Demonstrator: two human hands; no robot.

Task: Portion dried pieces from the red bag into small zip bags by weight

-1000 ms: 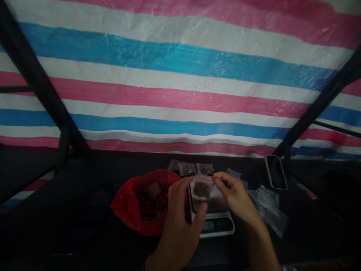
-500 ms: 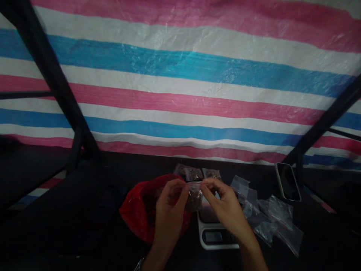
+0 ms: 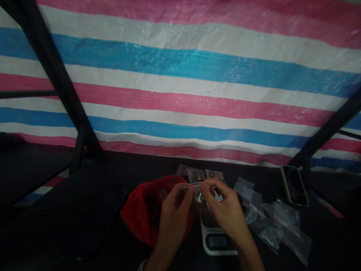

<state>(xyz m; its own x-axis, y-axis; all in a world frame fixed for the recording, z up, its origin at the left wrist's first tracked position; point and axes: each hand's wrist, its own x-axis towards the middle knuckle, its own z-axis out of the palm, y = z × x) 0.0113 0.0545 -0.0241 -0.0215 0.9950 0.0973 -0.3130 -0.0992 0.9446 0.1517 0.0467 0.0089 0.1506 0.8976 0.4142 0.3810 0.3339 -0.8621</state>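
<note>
My left hand [image 3: 173,212] and my right hand [image 3: 225,209] both pinch the top edge of a small clear zip bag [image 3: 199,195] with dark brown bits inside. I hold the bag above a white digital scale [image 3: 218,237]. A red plastic bag [image 3: 145,212] full of the same dark stuff lies just left of my left hand. Behind my fingers, filled small bags [image 3: 197,174] lie in a row on the dark table.
Several empty clear bags [image 3: 275,222] are scattered to the right of the scale. A phone [image 3: 295,185] lies face up at the far right. A striped pink, blue and white tarp [image 3: 180,86] hangs behind the table, crossed by black bars [image 3: 56,79].
The small bag has been lifted off the scale. Both hands have come together at its top edge, and the view has shifted a little left.
</note>
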